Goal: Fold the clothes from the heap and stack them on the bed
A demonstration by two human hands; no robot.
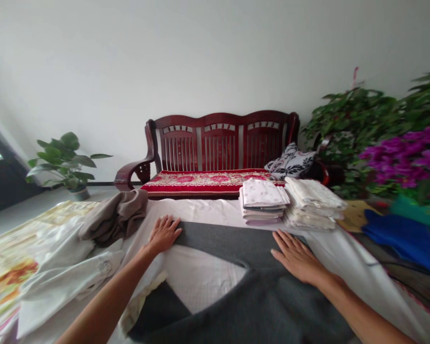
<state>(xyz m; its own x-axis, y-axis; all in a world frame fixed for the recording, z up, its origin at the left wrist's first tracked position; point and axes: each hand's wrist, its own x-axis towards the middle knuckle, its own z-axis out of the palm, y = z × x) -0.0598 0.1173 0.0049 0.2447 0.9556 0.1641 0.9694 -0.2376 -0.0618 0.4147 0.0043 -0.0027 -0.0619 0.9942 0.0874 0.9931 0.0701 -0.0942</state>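
A pair of dark grey trousers point(272, 301) lies spread sideways on a white cloth point(200, 277), its two legs apart and pointing left. My left hand point(164, 234) rests flat at the left end of the far leg, fingers spread over the hem and the white cloth. Farther right, my right hand point(296, 255) presses flat on the upper part of the trousers, fingers stretched out. Neither hand grips anything. The near leg ends at the lower left beside a cream-coloured edge of cloth point(132, 310). The bottom of the frame cuts off part of the trousers.
Two stacks of folded cloth, a left one point(263, 203) and a right one point(313, 203), stand beyond my right hand. Crumpled brown cloth point(118, 217) and white garments point(71, 277) lie left. Behind are a wooden bench point(220, 148), plants and purple flowers point(408, 160); blue cloth point(403, 239) lies right.
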